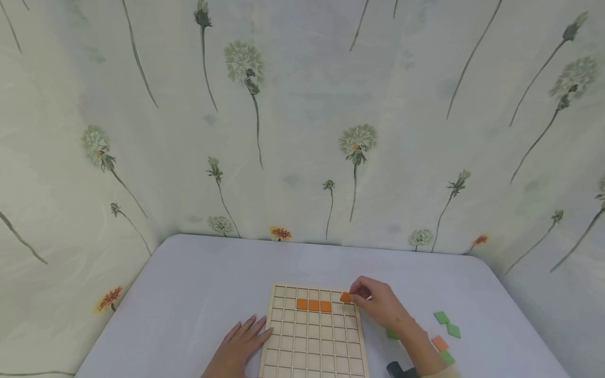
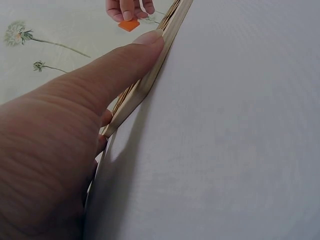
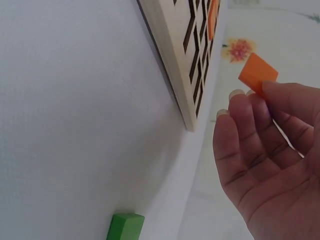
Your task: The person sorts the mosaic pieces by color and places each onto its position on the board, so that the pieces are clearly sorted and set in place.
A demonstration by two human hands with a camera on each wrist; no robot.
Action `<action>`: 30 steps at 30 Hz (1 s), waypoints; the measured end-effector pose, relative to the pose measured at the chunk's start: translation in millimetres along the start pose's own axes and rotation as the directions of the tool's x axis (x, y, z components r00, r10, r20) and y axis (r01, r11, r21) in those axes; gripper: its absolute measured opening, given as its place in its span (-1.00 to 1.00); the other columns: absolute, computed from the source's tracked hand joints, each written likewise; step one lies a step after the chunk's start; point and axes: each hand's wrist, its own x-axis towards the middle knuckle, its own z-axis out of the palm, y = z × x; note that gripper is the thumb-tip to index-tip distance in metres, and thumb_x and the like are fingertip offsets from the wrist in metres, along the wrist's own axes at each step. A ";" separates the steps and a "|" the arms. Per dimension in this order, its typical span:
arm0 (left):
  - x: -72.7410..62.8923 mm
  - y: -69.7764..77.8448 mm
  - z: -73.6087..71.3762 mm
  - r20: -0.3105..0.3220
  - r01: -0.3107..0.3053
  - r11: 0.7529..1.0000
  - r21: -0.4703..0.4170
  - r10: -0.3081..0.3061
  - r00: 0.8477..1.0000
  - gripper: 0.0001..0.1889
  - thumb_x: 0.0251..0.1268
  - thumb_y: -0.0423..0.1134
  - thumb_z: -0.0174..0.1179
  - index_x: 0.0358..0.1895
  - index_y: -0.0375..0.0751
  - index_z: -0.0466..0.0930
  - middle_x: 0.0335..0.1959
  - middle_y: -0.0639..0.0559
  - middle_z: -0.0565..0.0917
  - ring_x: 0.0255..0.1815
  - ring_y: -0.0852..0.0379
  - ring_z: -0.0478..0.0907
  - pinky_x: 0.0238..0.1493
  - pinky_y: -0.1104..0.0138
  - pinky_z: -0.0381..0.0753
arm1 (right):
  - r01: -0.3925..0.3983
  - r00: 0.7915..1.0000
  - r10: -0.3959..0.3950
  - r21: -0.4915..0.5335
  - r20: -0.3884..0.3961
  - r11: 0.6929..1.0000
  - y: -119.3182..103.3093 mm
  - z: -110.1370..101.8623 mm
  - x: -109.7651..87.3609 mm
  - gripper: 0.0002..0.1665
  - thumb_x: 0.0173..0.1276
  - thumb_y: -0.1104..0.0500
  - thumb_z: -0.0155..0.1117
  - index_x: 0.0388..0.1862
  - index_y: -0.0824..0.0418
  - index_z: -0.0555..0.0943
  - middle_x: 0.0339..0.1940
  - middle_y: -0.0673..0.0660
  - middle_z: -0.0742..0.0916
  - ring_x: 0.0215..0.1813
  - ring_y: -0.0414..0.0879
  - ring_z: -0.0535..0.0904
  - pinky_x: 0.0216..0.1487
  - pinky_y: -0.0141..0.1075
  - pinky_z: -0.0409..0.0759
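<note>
A wooden grid board point(image 1: 314, 344) lies on the white table, three orange tiles point(image 1: 314, 305) side by side in its second row from the far edge. With thumb and fingertips, my right hand point(image 1: 380, 303) pinches another orange tile point(image 3: 258, 73), held tilted above the board's far right corner. In the right wrist view the tile is apart from the board's surface. My left hand point(image 1: 241, 344) lies with fingers spread at the board's left side. Its thumb point(image 2: 120, 67) touches the board's edge in the left wrist view.
Right of the board lie several green tiles point(image 1: 454, 330) and a loose orange tile point(image 1: 440, 343). A green tile point(image 1: 393, 334) sits close to the board, partly behind my right forearm. A dark object point(image 1: 395, 369) shows at the bottom edge. Flowered cloth point(image 1: 302, 131) stands behind the table.
</note>
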 end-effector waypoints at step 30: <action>0.5 -4.5 5.2 -0.010 -0.002 1.000 0.016 0.002 1.000 0.09 0.04 0.65 0.18 0.53 -0.05 0.45 0.60 -0.05 0.35 0.62 -0.18 0.20 0.52 -0.20 0.22 | -0.003 0.999 0.005 -0.056 0.038 0.998 1.0 21.8 3.4 -0.83 0.39 0.33 0.41 -0.22 0.08 0.64 -0.32 -0.13 0.69 -0.26 -0.21 0.59 -0.24 -0.34 0.64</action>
